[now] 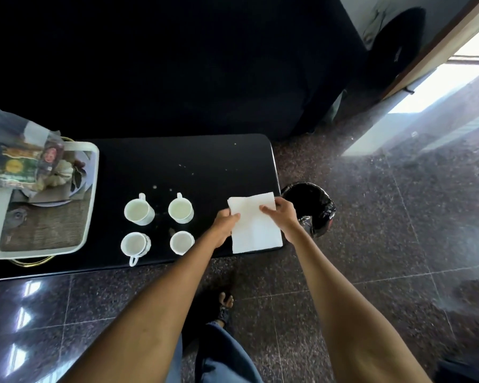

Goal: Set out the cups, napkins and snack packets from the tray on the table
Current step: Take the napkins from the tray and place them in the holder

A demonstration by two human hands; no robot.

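Head view: left hand [224,227] and right hand [284,214] both pinching a white napkin [256,226] at the right end of the black table [177,161]. Four cups [138,212] just left of the left hand. Tray [90,186] with snack packets [20,164] far left.

The table [177,161] is glossy black. Four white cups [138,212] stand on it. Right of the cups lies a plain white napkin [256,225]. Left of the cups, the tray [90,189] has a white rim and a brown woven-patterned base, with green, yellow and red printed snack packets [20,167]. Beyond the table's right end the floor [371,244] is dark speckled tile.
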